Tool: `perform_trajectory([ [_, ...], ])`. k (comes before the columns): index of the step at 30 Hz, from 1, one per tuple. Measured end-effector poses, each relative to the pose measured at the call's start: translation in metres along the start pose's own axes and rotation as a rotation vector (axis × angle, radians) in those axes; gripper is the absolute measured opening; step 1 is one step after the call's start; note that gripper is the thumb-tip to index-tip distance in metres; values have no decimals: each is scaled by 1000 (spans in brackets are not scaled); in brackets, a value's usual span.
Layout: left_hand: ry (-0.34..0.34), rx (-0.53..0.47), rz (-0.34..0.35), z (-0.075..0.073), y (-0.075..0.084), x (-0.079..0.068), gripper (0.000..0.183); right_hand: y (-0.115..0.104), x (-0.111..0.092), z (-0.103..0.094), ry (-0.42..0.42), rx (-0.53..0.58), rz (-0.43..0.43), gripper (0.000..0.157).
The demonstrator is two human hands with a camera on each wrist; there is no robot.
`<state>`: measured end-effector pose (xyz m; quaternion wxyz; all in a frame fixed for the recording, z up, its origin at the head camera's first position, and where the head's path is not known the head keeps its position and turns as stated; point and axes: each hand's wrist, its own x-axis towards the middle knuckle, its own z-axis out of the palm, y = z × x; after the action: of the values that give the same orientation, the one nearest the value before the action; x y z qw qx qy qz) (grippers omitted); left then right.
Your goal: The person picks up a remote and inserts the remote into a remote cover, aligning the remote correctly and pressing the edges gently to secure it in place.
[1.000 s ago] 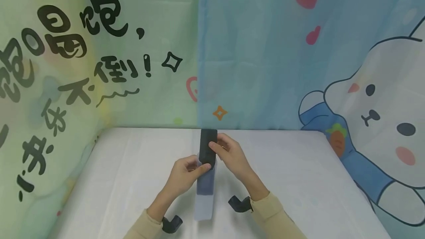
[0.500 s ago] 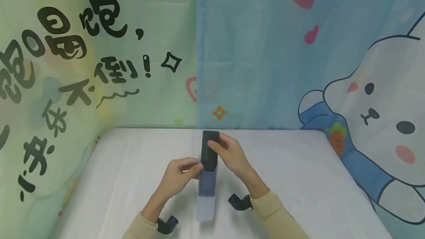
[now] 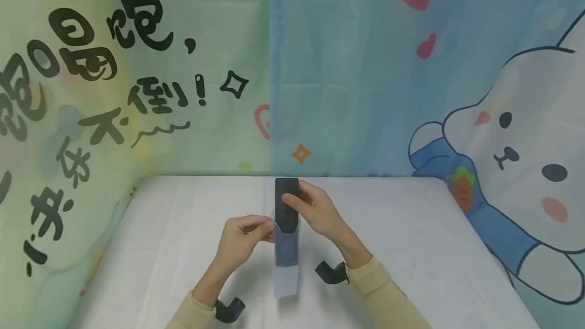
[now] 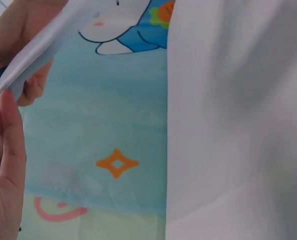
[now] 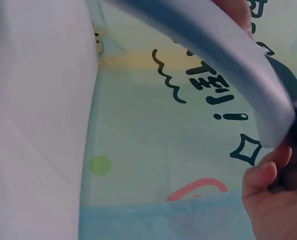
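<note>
A dark, flat rectangular object (image 3: pixel 286 209) stands partly inside a long translucent bluish sleeve (image 3: pixel 286 250); its upper part sticks out of the mouth. My right hand (image 3: pixel 322 215) grips that upper part, thumb across the front and fingers behind its right side. With thumb and fingers, my left hand (image 3: pixel 244 240) pinches the sleeve's left edge close to the mouth. The left wrist view shows the left fingers (image 4: pixel 11 135) at the sleeve's pale edge. In the right wrist view the sleeve (image 5: pixel 228 55) runs diagonally to the right hand (image 5: pixel 278 200). What exactly the dark object is, I cannot tell.
A white-covered table (image 3: pixel 192 202) lies beneath both hands. Behind it hangs a printed curtain (image 3: pixel 338 90) with lettering and a cartoon rabbit. A dark bent wrist mount (image 3: pixel 230 310) sits at the left cuff, and a similar mount (image 3: pixel 331 272) at the right one.
My left thumb has moved left, off the dark object's front to the sleeve's edge. The right hand keeps its grip. The sleeve and object have shifted only slightly.
</note>
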<state>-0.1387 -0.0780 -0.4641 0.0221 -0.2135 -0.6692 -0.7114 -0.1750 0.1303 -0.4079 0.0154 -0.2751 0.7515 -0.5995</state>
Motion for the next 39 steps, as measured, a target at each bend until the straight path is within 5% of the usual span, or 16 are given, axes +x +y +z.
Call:
perform_trajectory([
  [18,82,-30,37,1,8,4,13,-7,3,-7,-196,-1,51,26],
  [30,79,-11,-67,6,4,1,17,1,-8,-4,-107,-3,118,29],
  [35,-20,99,-147,6,-5,-4,21,2,-10,3,-26,22,135,32],
  [39,-74,147,-140,7,-6,-3,23,2,-7,8,11,21,125,29],
])
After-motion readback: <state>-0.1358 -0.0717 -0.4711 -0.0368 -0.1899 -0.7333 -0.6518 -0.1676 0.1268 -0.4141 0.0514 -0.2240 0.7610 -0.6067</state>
